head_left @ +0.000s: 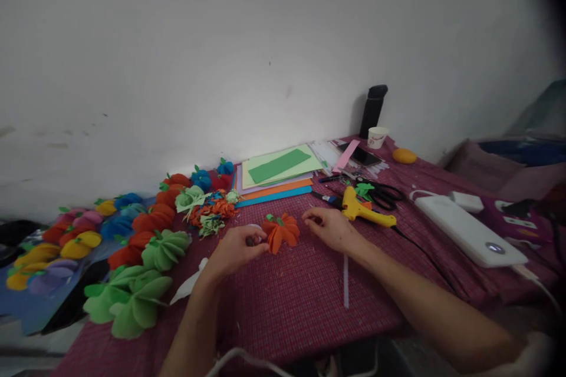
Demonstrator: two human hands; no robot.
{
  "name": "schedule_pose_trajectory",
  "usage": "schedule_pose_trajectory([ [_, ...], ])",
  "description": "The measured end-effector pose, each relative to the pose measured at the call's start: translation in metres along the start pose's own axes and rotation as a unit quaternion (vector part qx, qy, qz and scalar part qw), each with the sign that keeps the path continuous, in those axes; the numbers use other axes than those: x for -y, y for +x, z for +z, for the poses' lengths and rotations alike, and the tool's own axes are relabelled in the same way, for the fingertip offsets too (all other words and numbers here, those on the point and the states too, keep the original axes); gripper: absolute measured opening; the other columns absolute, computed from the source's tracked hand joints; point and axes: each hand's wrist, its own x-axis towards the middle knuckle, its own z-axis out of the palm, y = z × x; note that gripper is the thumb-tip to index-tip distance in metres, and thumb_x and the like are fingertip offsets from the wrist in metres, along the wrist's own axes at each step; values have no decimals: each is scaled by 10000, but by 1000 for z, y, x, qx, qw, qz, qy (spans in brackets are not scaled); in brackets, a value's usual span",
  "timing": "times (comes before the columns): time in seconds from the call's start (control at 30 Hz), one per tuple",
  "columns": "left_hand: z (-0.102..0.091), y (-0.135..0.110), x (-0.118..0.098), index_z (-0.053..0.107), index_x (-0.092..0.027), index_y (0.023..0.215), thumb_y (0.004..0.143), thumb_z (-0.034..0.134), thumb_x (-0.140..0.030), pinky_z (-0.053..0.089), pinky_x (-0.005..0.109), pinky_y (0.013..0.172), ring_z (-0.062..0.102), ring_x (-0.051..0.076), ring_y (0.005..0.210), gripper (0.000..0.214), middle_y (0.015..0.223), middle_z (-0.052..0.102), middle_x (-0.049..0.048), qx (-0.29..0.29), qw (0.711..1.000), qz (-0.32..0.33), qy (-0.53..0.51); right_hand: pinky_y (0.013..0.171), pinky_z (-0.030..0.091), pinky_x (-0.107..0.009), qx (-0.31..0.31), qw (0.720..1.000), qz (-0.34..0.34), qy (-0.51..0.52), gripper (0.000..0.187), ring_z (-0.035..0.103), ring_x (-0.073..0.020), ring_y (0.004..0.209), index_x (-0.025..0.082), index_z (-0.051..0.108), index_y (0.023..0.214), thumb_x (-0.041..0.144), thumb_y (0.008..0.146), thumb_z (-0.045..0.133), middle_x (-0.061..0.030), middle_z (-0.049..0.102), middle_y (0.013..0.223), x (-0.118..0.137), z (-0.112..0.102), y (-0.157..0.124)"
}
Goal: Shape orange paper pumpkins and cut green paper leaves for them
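Observation:
An orange paper pumpkin (283, 233) with green leaves on top is at the middle of the table. My left hand (236, 252) is closed at its left side, thumb and fingertips meeting at the edge of a petal. Something small and whitish shows behind these fingers, too hidden to name. Just right of the pumpkin, apart from it, my right hand (332, 230) has its fingers curled in a pinch; what they hold, if anything, is too small to make out. A pale narrow strip (346, 283) lies below my right wrist. Beside that hand rests a yellow glue gun (369, 214).
Several coloured paper pumpkins (152, 219) crowd the left side, near shredded paper (214, 210). Behind lie stacked paper sheets (313, 160). On the right are black scissors (387, 193), a white power bank (464, 230), a paper cup (377, 138), a black bottle (372, 112) and cables.

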Motion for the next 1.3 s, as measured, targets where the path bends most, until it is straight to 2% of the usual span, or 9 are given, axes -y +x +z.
schedule_pose_trajectory([
  [0.17, 4, 0, -3, 663, -167, 765, 703, 540, -263, 352, 194, 592, 522, 116, 648, 168, 703, 616, -6, 12, 999, -2, 37, 653, 430, -236, 40, 997, -60, -32, 196, 599, -142, 736, 224, 654, 883, 224, 785, 484, -2, 682, 832, 10, -12, 13],
  [0.33, 5, -2, -7, 649, -176, 756, 733, 504, -249, 328, 200, 572, 520, 123, 665, 164, 742, 620, 4, -4, 998, -8, 62, 686, 451, -257, 66, 995, -64, -34, 250, 606, -157, 770, 205, 655, 954, 179, 766, 493, -33, 684, 891, 7, -8, 41],
  [0.5, 11, 1, 0, 657, -185, 767, 795, 466, -261, 341, 219, 617, 534, 141, 710, 208, 770, 623, 24, -64, 993, -11, 94, 682, 466, -232, 160, 980, -99, 62, 314, 607, -133, 762, 187, 650, 979, 105, 730, 478, -17, 678, 905, 1, 7, 50],
  [0.63, 16, 6, 9, 671, -205, 801, 802, 472, -237, 362, 230, 656, 551, 155, 761, 201, 805, 633, 27, -102, 991, -3, 90, 612, 464, -222, 208, 969, -100, 85, 208, 597, -122, 663, 180, 668, 886, 157, 754, 509, -8, 671, 780, 10, 2, 42],
  [0.7, 18, 8, 12, 675, -215, 819, 793, 484, -214, 375, 234, 686, 560, 158, 792, 193, 830, 644, 24, -120, 990, -4, 78, 671, 470, -247, 210, 966, -128, 74, 149, 602, -137, 719, 189, 674, 851, 199, 747, 567, -19, 664, 809, 17, -4, 36],
  [0.8, 22, 11, 15, 679, -227, 855, 781, 493, -177, 392, 242, 742, 572, 159, 834, 206, 871, 662, 17, -138, 989, -6, 54, 871, 419, -311, 194, 961, -185, 64, 157, 556, -180, 988, 225, 674, 868, 241, 716, 638, -49, 612, 1061, 23, -11, 30],
  [0.93, 27, 15, 16, 672, -223, 900, 763, 520, -166, 405, 253, 804, 577, 166, 898, 212, 934, 674, 14, -150, 988, -16, 28, 967, 350, -368, 177, 965, -186, 51, 204, 434, -218, 1175, 228, 653, 903, 280, 706, 655, -76, 482, 1260, 18, -9, 29],
  [1.17, 31, 14, 16, 634, -223, 1012, 723, 528, -153, 431, 249, 795, 603, 161, 882, 316, 971, 678, 20, -178, 983, -34, -17, 927, 391, -321, 194, 958, -197, 76, 140, 469, -195, 1130, 218, 643, 865, 226, 727, 625, -60, 576, 1100, 12, -4, 30],
  [1.3, 28, 11, 13, 588, -246, 1064, 728, 513, -151, 437, 232, 737, 611, 148, 838, 358, 965, 675, 7, -165, 985, -23, -40, 881, 421, -311, 175, 965, -186, 68, 119, 528, -185, 1029, 218, 646, 852, 230, 740, 609, -56, 571, 1071, 12, -1, 29],
])
